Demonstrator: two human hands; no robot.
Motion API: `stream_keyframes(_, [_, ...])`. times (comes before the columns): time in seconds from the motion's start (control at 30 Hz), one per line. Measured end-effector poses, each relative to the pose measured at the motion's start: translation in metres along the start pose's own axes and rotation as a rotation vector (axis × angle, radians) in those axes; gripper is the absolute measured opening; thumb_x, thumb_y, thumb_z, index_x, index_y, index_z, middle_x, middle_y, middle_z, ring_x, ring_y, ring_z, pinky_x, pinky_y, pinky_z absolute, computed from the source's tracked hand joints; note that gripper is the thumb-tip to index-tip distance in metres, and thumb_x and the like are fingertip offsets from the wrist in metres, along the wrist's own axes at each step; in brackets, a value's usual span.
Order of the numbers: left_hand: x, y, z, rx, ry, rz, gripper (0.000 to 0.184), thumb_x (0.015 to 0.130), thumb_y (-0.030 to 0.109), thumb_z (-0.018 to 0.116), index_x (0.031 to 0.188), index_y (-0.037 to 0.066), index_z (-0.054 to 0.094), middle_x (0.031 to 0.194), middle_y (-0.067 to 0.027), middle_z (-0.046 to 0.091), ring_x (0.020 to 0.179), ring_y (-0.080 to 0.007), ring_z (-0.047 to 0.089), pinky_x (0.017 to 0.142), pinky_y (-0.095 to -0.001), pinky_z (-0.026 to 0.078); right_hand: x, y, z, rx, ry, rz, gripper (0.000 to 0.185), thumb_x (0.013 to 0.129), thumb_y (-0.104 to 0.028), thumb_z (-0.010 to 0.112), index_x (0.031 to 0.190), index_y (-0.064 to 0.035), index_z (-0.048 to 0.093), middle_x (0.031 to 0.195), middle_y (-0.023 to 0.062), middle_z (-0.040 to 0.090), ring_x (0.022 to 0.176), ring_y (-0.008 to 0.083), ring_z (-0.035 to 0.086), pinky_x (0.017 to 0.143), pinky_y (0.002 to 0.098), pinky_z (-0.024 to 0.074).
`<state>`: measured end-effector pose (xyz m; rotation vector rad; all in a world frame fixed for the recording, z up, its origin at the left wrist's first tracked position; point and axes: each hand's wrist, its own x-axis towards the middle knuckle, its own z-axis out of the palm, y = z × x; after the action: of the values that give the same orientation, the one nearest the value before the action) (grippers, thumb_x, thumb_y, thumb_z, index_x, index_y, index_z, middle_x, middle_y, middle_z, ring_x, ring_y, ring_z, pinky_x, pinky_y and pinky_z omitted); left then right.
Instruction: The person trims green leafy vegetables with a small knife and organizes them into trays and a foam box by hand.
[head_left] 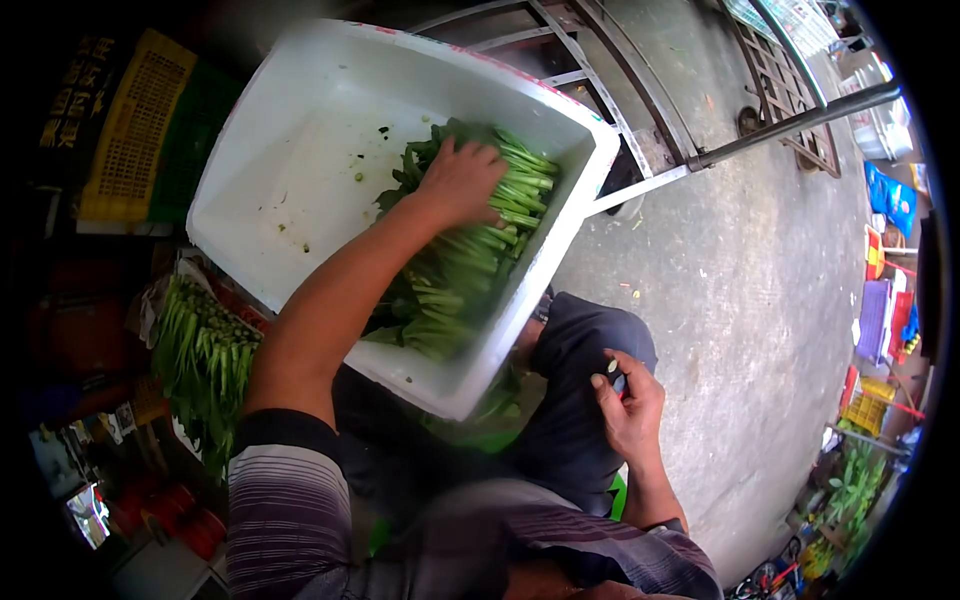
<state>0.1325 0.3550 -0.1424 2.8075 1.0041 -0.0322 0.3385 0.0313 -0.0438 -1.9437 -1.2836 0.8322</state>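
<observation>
Likely light: soft leaves that bruise, stiffer stems, so hold the leafy greens (525, 182) by the stems. They lie along the right side of the white box (275, 165); left hand (462, 185) on top, fingers bent, closure unclear. Right hand (632, 402) pinches a small dark item (619, 382).

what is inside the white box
The white box holds leafy green stalks along one side, and small scattered scraps. The left hand covers some stalks; whatever lies under it and the stalks is hidden.
</observation>
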Motion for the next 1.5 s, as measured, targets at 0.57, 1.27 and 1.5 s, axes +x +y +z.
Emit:
stream_keyframes(0.57, [-0.007, -0.027, 0.003, -0.098, -0.154, 0.019, 0.049, 0.075, 0.036, 0.087, 0.107, 0.005, 0.066, 0.102, -0.0152, 0.071, 0.108, -0.0368, 0.065, 0.097, -0.0483, 0.048, -0.001, 0.012, 0.003, 0.042, 0.047, -0.004, 0.031, 0.087, -0.008, 0.079, 0.116, -0.0003, 0.071, 0.087, 0.0107, 0.068, 0.062, 0.0171, 0.055, 0.059, 0.0305, 0.045])
stream_keyframes(1.27, [-0.139, -0.032, -0.094, -1.739, 0.621, -0.472, 0.036, 0.102, 0.022, 0.063, 0.126, -0.004, 0.066, 0.106, -0.007, 0.072, 0.088, -0.0145, 0.068, 0.08, -0.0295, 0.057, -0.006, 0.014, 0.011, 0.012, 0.104, -0.047, 0.032, 0.089, -0.012, 0.079, 0.116, 0.004, 0.071, 0.087, 0.0133, 0.071, 0.066, 0.0165, 0.058, 0.063, 0.0312, 0.0481])
stream_keyframes(1.5, [-0.21, 0.03, -0.069, -2.138, 0.705, -0.176, 0.047, 0.107, 0.035, 0.056, 0.141, 0.003, 0.056, 0.119, -0.0112, 0.067, 0.095, -0.0204, 0.069, 0.081, -0.0347, 0.06, -0.01, 0.003, 0.009, 0.035, 0.064, -0.055, 0.033, 0.091, -0.013, 0.077, 0.118, 0.0059, 0.07, 0.075, 0.0099, 0.066, 0.063, 0.0126, 0.054, 0.059, 0.0298, 0.0456])
